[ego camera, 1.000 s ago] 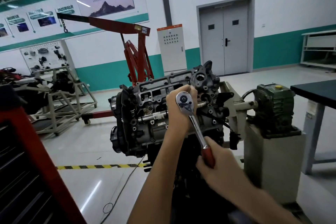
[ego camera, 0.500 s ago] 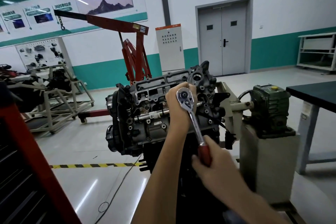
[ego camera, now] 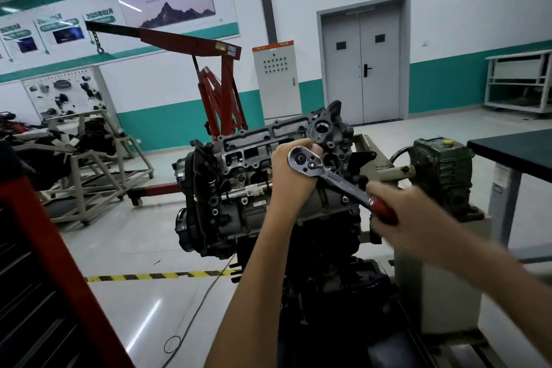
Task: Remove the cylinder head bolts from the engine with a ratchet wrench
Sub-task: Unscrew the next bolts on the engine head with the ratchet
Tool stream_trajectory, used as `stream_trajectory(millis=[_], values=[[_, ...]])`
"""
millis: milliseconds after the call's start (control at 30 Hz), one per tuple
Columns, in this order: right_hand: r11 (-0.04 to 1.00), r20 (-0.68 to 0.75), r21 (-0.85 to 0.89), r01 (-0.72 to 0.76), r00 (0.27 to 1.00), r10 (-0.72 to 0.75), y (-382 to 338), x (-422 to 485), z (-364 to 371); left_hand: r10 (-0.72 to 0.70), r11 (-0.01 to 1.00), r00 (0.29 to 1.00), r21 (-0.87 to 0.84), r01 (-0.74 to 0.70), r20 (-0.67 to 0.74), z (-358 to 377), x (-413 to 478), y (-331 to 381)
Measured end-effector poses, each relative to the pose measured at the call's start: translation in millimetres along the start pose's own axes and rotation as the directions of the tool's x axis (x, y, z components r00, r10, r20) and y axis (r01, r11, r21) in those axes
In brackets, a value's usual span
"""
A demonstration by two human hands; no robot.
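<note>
Ratchet wrench (ego camera: 337, 181) slants, handle pointing lower right.

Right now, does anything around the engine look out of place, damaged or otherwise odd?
Only a loose cable trails across the floor from under the engine, crossing the yellow-black hazard tape and ending in a loop: a likely trip hazard. Nothing looks damaged.

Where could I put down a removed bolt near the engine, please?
The dark tabletop right of the green gearbox looks bare where visible. The engine top is crowded: left hand and right hand hold the ratchet wrench there.
</note>
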State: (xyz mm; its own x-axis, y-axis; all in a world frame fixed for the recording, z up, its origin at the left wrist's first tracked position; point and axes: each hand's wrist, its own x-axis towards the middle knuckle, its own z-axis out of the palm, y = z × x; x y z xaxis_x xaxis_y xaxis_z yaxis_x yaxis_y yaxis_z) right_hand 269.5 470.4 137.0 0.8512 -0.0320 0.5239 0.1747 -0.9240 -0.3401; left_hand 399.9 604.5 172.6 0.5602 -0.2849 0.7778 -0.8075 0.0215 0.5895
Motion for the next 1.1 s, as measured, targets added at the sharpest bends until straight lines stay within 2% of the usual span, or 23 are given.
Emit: stream_trajectory(millis=[67,133,167,233,300,400,467,533,567,633,700,800,900,967,1033,1100], values=[[0.969,-0.115,0.238,-0.068,0.989,0.097,-26,-18,35,-0.011,0.999,0.999,-0.041,0.009,-0.044,3,-2,-1],[0.873,-0.138,0.48,-0.088,0.975,0.174,-53,-26,66,-0.031,0.996,0.995,-0.085,0.023,-0.097,5,-3,0],[0.822,-0.125,0.562,-0.095,0.972,0.198,-64,-26,78,-0.033,0.996,0.992,-0.085,0.023,-0.122,6,-3,0],[0.783,-0.106,0.614,-0.097,0.973,0.204,-75,-25,91,-0.016,0.999,0.991,-0.047,0.01,-0.133,6,-4,2],[0.835,-0.085,0.543,-0.085,0.984,0.156,-64,-23,77,-0.017,0.998,0.995,-0.054,0.012,-0.098,4,-5,-1],[0.972,0.011,0.237,0.002,1.0,-0.005,-22,-12,23,0.007,1.0,0.999,-0.008,-0.007,0.039,-4,-1,-3],[0.997,0.101,0.037,0.073,0.992,-0.076,3,4,-17,0.01,0.998,0.99,0.059,-0.018,0.137,-9,6,-1],[0.985,0.093,-0.126,0.115,0.99,-0.103,14,18,-40,0.01,0.995,0.983,0.099,-0.029,0.183,-8,9,3],[0.984,0.079,-0.143,0.107,0.992,-0.096,16,19,-41,0.015,0.995,0.987,0.093,-0.031,0.162,-6,9,4],[0.999,0.067,-0.038,0.029,0.997,-0.027,9,10,-24,0.034,0.999,0.998,0.04,-0.037,0.057,0,5,6],[0.976,-0.008,0.207,-0.07,0.997,0.074,-13,-11,11,0.03,0.999,0.999,-0.019,-0.03,-0.031,7,2,4],[0.839,-0.152,0.531,-0.12,0.96,0.233,-58,-27,65,-0.008,0.997,0.994,-0.081,-0.001,-0.112,16,3,3],[0.706,-0.118,0.701,-0.107,0.958,0.262,-86,-23,94,0.006,1.0,0.989,-0.024,-0.01,-0.15,16,3,3],[0.753,-0.099,0.65,-0.104,0.971,0.22,-77,-22,85,-0.008,0.999,0.995,-0.032,0.005,-0.101,11,2,0],[0.88,-0.079,0.471,-0.059,0.991,0.109,-52,-21,56,-0.003,1.0,1.0,-0.007,0.003,0.009,1,4,-3],[0.963,0.038,0.269,0.012,0.999,-0.023,-22,-10,17,0.022,0.998,0.992,0.057,-0.029,0.125,-9,7,-4]])
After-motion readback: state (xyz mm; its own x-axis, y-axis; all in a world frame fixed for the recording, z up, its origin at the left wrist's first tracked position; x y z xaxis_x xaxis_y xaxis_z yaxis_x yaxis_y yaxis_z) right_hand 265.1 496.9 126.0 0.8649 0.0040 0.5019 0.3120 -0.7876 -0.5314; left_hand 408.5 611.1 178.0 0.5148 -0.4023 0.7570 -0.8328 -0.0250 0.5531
